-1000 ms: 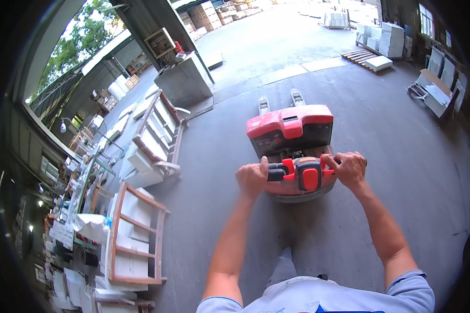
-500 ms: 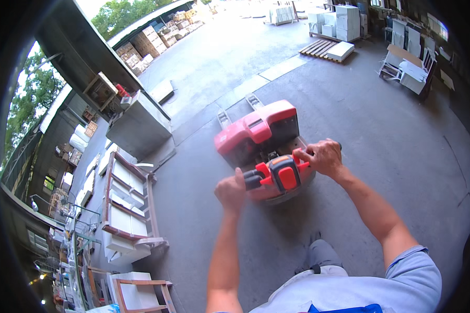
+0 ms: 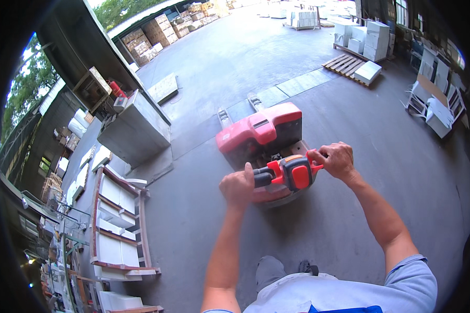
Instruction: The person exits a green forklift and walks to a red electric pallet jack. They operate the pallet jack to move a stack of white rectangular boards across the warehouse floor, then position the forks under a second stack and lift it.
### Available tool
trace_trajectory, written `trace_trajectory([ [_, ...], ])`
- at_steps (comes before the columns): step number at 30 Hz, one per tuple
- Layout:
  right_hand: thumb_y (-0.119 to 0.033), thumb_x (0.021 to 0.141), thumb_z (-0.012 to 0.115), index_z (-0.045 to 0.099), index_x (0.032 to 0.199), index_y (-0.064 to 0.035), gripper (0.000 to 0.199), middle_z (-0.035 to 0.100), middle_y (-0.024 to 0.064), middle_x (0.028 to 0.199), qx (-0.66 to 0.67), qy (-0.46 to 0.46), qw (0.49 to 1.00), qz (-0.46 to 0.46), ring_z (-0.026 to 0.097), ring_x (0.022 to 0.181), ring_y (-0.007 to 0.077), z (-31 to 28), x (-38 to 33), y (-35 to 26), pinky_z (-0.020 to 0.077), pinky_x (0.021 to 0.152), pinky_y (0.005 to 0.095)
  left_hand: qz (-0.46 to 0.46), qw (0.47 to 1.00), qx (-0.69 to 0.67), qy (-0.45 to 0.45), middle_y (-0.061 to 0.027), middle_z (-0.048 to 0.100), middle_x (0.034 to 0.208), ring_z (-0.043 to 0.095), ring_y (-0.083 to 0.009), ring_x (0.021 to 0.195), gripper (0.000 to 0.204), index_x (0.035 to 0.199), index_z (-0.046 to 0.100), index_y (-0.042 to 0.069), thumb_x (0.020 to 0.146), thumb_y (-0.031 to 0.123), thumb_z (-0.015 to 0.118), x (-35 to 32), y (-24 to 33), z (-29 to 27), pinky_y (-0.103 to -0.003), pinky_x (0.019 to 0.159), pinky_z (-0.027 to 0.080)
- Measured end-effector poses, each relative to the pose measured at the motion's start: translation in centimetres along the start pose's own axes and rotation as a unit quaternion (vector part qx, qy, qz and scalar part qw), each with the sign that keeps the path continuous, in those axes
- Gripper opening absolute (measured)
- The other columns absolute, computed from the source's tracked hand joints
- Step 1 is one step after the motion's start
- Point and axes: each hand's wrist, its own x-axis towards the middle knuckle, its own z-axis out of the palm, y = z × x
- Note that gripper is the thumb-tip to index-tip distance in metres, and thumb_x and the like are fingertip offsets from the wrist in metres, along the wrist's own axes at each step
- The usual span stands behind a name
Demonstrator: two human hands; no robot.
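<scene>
A red electric pallet truck (image 3: 236, 136) stands in front of me on the concrete floor, its two metal forks pointing away from me. Its control handle (image 3: 300, 177), red and black with an orange strip, tilts back toward my body. My left hand (image 3: 237, 186) is closed at the outer end of the left black grip (image 3: 262, 178), thumb upward. On the other side, my right hand (image 3: 338, 161) wraps the right grip, its fingers by a red lever (image 3: 314, 156). The right grip is mostly hidden under that hand.
At left, a wooden rack (image 3: 147, 229) holds white slabs, with a grey concrete block (image 3: 141, 130) beyond it. A flat slab (image 3: 163, 88) lies by the doorway. Far right are a wooden pallet (image 3: 344, 64), white stacked blocks (image 3: 377, 39) and a cart (image 3: 437, 107) of panels.
I have walked forward with the pallet truck, and its forks are closer to the pale floor strip. The rack at left has slipped back in view. Both hands keep their hold on the handle.
</scene>
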Motion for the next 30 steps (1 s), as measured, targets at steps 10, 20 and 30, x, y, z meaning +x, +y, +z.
trace_trajectory([
  [10,-0.061,0.090,0.056,0.069,0.058,-0.0104,0.061,0.062,0.0059,0.054,-0.014,-0.028,0.999,0.031,0.059,0.052,0.0246,17.1,26.8,8.1,0.0471,0.064,0.0380,0.079,0.996,-0.020,0.044,-0.0142,0.063,0.056,0.061,-0.0338,0.052,0.053,0.054,0.066,0.007,0.095,0.038,0.055,26.3,-8.4,18.2,-0.045,0.057,0.050],
  [20,-0.062,0.092,0.057,0.072,0.064,-0.0088,0.062,0.060,0.0075,0.052,-0.003,0.007,1.000,0.018,0.057,0.049,0.0213,33.6,51.5,12.9,0.0459,0.063,0.0370,0.079,0.996,-0.035,0.031,-0.0134,0.063,0.057,0.061,-0.0324,0.052,0.051,0.054,0.066,0.006,0.095,0.034,0.056,52.0,-17.4,33.0,-0.043,0.058,0.050],
  [30,-0.058,0.092,0.058,0.070,0.063,-0.0086,0.059,0.059,0.0039,0.051,0.025,0.018,0.999,-0.020,0.055,0.048,0.0191,48.4,76.5,22.7,0.0419,0.060,0.0354,0.072,0.997,-0.019,0.032,-0.0125,0.062,0.054,0.059,-0.0309,0.048,0.050,0.053,0.066,0.006,0.095,0.033,0.056,76.3,-22.1,49.2,-0.041,0.056,0.049],
])
